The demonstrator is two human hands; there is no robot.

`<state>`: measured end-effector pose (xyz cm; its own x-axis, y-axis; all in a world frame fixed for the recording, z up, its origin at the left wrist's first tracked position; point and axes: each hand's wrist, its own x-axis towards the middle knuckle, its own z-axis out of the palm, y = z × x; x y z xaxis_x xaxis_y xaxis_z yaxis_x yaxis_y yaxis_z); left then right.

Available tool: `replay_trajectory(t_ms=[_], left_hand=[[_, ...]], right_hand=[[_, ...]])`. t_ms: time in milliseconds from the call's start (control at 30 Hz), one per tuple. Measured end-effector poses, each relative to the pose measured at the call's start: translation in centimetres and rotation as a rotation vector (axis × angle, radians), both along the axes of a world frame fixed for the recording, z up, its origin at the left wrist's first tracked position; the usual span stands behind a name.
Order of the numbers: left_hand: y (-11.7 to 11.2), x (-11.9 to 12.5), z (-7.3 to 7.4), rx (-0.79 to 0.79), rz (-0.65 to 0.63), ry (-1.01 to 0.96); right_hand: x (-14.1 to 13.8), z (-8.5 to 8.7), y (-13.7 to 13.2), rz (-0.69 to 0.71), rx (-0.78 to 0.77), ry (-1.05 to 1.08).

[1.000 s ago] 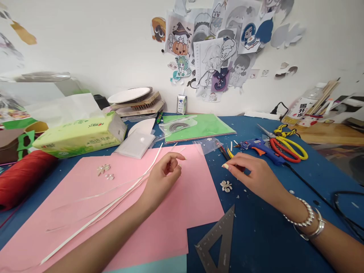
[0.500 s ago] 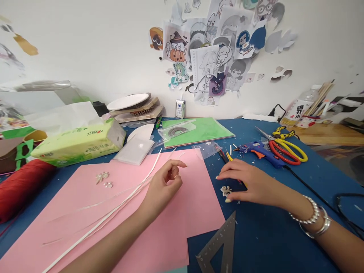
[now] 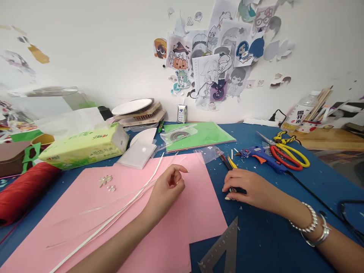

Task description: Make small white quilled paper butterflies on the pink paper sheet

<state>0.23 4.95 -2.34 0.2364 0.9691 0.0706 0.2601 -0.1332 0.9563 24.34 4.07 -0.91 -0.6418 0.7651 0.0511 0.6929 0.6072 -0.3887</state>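
Observation:
On the right, my right hand [image 3: 247, 186] has its fingers and thumb closed around a small silvery metal ornament [image 3: 232, 190] at the blue tabletop. Most of that ornament is hidden by the fingers. My left hand [image 3: 167, 186] hovers above pink paper [image 3: 199, 204], thumb and fingers curled into a pinch with the index finger reaching out. Whatever lies in that pinch is too small to make out. Left of it, thin white strips [image 3: 122, 208] run across the paper. A similar ornament [image 3: 105, 180] and several pearly beads [image 3: 111, 188] rest farther left.
A metal triangle ruler [image 3: 221, 248] lies in front of my right hand. Beyond are yellow-handled pliers [image 3: 232, 163], a blue glue gun [image 3: 265, 158] with its black cord, and red-and-yellow scissors [image 3: 287, 153]. A tissue pack [image 3: 85, 146] and red thread spool [image 3: 28, 191] stand left.
My right hand's fingers have drawn together over the metal ornament, which lay plainly visible between them before. The left hand keeps nearly the same pose. The view has tipped slightly upward.

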Motion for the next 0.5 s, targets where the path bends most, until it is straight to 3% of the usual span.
replay_trajectory(t_ms=[367,500], left_hand=[[0.37,-0.43,-0.01,-0.091,0.014,-0.236],[0.78,-0.6,0.01,-0.2,-0.03,-0.412]], right_hand=[[-0.18,-0.03,-0.08,-0.087,-0.057,0.006],[0.03,0.4,-0.26,-0.05,-0.109,0.003]])
